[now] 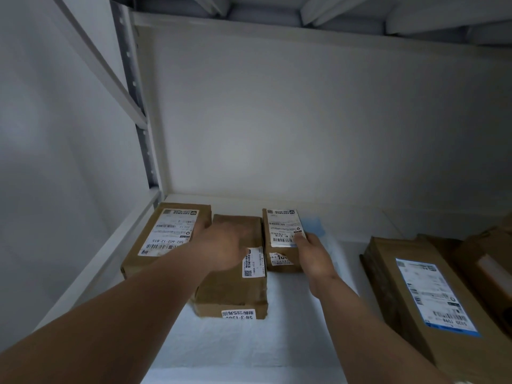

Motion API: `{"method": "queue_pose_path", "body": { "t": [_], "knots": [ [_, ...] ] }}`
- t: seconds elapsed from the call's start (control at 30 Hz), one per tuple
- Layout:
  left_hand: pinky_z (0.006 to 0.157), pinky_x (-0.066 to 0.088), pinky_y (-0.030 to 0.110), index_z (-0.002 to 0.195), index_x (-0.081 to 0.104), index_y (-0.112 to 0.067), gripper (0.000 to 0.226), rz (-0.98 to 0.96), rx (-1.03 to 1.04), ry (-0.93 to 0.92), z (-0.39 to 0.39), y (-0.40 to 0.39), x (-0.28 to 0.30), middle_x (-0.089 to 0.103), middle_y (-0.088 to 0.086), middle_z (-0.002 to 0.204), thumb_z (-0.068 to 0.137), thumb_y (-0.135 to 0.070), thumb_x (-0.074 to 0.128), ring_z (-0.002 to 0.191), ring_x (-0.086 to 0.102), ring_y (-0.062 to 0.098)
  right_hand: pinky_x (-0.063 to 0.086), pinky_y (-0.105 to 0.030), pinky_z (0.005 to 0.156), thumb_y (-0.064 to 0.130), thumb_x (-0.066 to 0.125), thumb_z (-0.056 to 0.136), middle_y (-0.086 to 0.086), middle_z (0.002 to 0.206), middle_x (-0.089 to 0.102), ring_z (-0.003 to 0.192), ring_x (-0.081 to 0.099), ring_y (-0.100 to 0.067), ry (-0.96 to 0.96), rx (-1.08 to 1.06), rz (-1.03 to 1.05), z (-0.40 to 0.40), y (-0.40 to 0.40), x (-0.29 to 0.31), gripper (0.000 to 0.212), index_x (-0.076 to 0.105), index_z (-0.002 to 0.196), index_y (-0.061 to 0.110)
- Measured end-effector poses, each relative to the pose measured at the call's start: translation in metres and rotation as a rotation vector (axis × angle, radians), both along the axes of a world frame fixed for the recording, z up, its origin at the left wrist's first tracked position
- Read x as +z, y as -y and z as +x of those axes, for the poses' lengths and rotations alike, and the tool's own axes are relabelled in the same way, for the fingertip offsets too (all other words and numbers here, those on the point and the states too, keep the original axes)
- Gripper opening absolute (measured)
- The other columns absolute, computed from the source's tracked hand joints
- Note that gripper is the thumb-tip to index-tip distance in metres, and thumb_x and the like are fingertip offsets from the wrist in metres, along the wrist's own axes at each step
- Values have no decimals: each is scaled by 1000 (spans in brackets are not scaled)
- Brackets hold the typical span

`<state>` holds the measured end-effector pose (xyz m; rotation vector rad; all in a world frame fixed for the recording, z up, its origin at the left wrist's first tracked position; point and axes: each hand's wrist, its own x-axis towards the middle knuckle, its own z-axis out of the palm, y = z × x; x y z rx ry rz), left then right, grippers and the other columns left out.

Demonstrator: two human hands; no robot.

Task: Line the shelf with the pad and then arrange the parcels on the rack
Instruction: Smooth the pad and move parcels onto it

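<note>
Three brown cardboard parcels lie side by side on the white pad (249,347) that covers the shelf. The left parcel (163,236) carries a large label. Over the top of the middle parcel (232,292) lies my left hand (221,245), blurred, fingers spread. The small right parcel (279,239) is held at its right edge by my right hand (315,256), thumb on the label, fingers down the side.
More brown parcels lie at the right, the nearest one (421,295) with a blue-edged label. A white back wall (304,120) closes the shelf. A metal upright (138,106) stands at the left. An upper shelf (304,15) runs overhead.
</note>
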<state>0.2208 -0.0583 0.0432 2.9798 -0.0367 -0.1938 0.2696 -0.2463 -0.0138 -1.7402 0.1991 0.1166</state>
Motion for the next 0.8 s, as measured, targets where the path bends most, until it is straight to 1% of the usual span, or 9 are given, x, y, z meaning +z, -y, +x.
{"method": "queue_pose_path", "body": {
  "t": [0.07, 0.23, 0.33, 0.4, 0.5, 0.6, 0.63, 0.7, 0.8],
  "knots": [
    [119, 14, 51, 144, 42, -36, 46, 2, 4, -1, -1, -1, 0, 51, -3, 144, 99, -41, 44, 136, 41, 20, 42, -28, 90, 29, 43, 104, 0, 122, 60, 109, 57, -19, -8, 24, -37, -2, 1, 2, 32, 52, 133, 17],
    [114, 26, 47, 137, 49, -27, 41, -27, 17, 56, -3, 1, 4, 57, -1, 135, 99, -42, 44, 128, 48, 21, 42, -34, 105, 37, 45, 102, -5, 140, 55, 125, 53, -24, -6, -36, -72, -11, 6, 9, 47, 42, 145, 18],
    [115, 24, 48, 141, 45, -37, 44, -51, -4, 124, -4, 8, 3, 56, -5, 138, 98, -42, 43, 131, 46, 21, 40, -37, 109, 36, 46, 102, -7, 143, 52, 128, 51, -25, 31, -75, -85, -22, 12, 15, 48, 43, 145, 17],
    [111, 26, 44, 140, 46, -41, 43, -66, -26, 178, -4, 17, 2, 58, -7, 135, 97, -41, 42, 129, 48, 21, 40, -36, 107, 33, 46, 101, -6, 143, 53, 127, 50, -24, 66, -106, -103, -32, 17, 21, 45, 47, 143, 16],
    [109, 25, 42, 142, 45, -41, 45, -98, -39, 246, -5, 41, 0, 52, -8, 144, 97, -40, 44, 132, 45, 19, 40, -26, 90, 28, 47, 102, -3, 129, 58, 107, 54, -17, 130, -147, -98, -53, 31, 33, 38, 53, 137, 14],
    [112, 23, 38, 143, 45, -38, 47, -194, -60, 286, -11, 74, 0, 45, -8, 151, 97, -38, 49, 139, 39, 19, 44, -33, 96, 24, 51, 100, -3, 118, 62, 105, 54, -15, 215, -215, -114, -73, 55, 44, 30, 60, 126, 13],
    [113, 24, 36, 142, 47, -37, 46, -250, -65, 278, -13, 86, 1, 45, -7, 151, 96, -37, 51, 139, 39, 19, 44, -30, 95, 24, 52, 99, -2, 115, 62, 105, 55, -15, 235, -239, -124, -78, 64, 47, 28, 61, 124, 13],
    [113, 27, 32, 141, 50, -32, 45, -384, -77, 221, -18, 110, 2, 47, -3, 150, 96, -35, 54, 138, 41, 20, 41, -23, 85, 22, 55, 97, 1, 108, 65, 100, 57, -15, 284, -280, -172, -86, 84, 54, 25, 65, 118, 14],
    [101, 36, 24, 143, 49, -25, 48, -556, -128, 55, -23, 142, 1, 49, 2, 146, 97, -34, 58, 131, 48, 20, 51, -33, 87, 23, 59, 92, -2, 100, 71, 94, 65, -20, 335, -341, -223, -92, 117, 62, 19, 70, 106, 16]
  ]
}}
